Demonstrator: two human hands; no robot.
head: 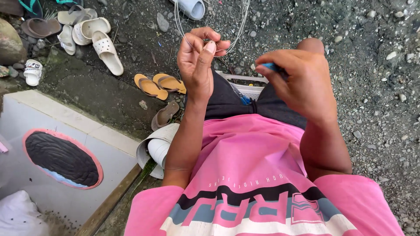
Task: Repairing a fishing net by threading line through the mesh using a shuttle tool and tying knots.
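On the far left we see a grey box (52,126) with a pink-rimmed oval opening, then scattered sandals (94,39) on the gravel ground (372,109), likely kicked off beside the seat. Our left hand (200,59) is raised palm-inward, its fingers pinched shut on a thin fishing line (181,26) that loops up and away; holding it high seems to keep the strand taut. Our right hand (299,81), knuckles up above the knee, is closed round a small blue tool (269,67), near the line but apart from it.
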